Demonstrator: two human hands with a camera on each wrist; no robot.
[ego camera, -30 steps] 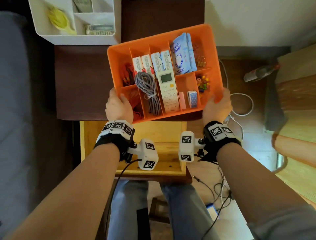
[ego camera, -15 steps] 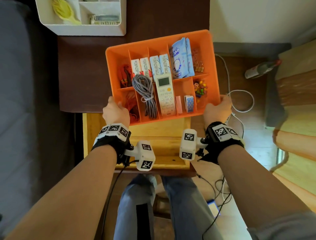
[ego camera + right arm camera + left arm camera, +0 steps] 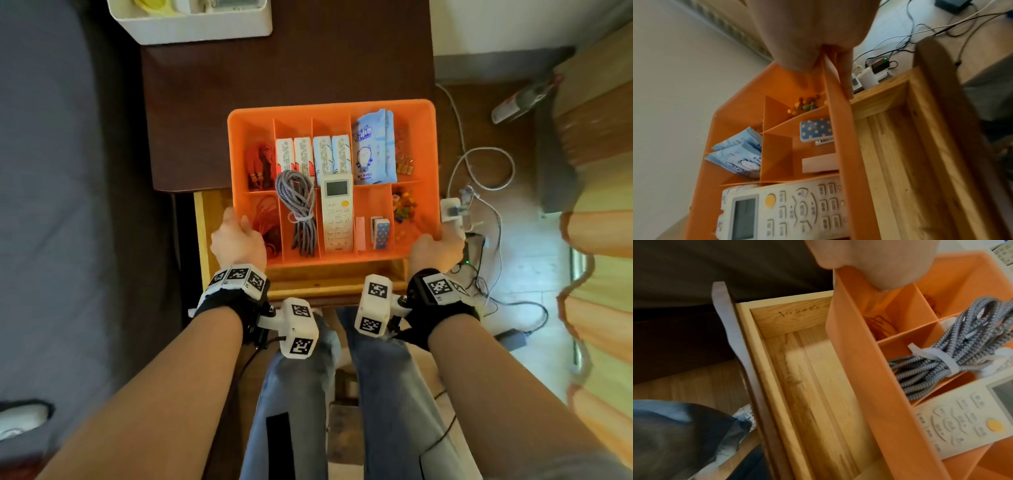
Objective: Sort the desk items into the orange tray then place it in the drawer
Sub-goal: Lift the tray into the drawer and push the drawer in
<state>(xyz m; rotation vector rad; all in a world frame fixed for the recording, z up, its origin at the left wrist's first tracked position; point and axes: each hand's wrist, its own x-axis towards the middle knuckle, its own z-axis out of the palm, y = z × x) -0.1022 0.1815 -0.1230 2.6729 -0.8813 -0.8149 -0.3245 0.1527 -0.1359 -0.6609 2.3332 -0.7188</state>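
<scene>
The orange tray point(image 3: 430, 144) hangs above the open wooden drawer point(image 3: 202, 219), its far half still over the dark desk point(image 3: 274, 78). My left hand point(image 3: 239, 240) grips the tray's near left corner point(image 3: 840, 288). My right hand point(image 3: 435, 248) grips the near right corner, thumb inside the wall point(image 3: 830, 78). In the tray lie a white remote point(image 3: 337, 212), a grey braided cable point(image 3: 298, 209), tissue packs point(image 3: 313, 154), blue wet wipes point(image 3: 373, 147), red cords point(image 3: 258, 164), coloured pins point(image 3: 404, 205) and a dotted blue box point(image 3: 816, 131). The drawer floor point(image 3: 813, 386) is bare wood.
A white organiser point(image 3: 195, 20) stands at the desk's far edge. To the right, on the floor, lie cables and chargers point(image 3: 476, 192). A grey sofa point(image 3: 68, 205) fills the left. My knees point(image 3: 325, 394) sit just below the drawer front.
Both hands have brought the tray toward me and lower, from over the desk to above the open drawer. The grips are unchanged.
</scene>
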